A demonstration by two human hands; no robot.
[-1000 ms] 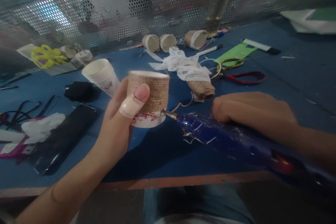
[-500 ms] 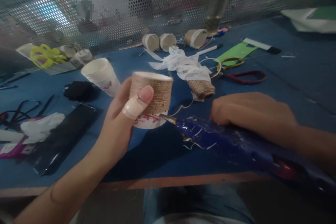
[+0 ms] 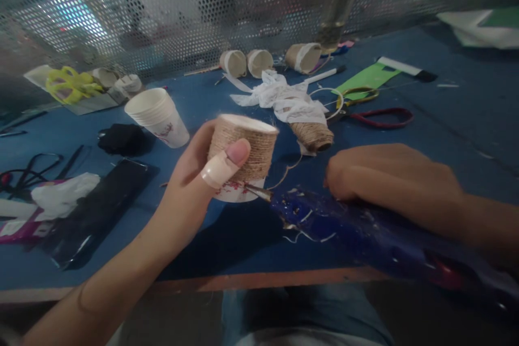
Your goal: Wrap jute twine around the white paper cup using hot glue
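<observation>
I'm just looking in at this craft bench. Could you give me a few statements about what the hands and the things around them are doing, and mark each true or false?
1. The left hand holds a cup wrapped in twine. True.
2. The right hand holds a pair of scissors. False: it grips a blue glue gun; the red-handled scissors lie on the table.
3. The glue gun's nozzle is at the bottom edge of the twine on the cup. True.
4. The left thumb is bare. False: a plaster is wrapped round it.
5. The plain white paper cup is in the right hand. False: it rests on the table, left of the wrapped cup.
</observation>
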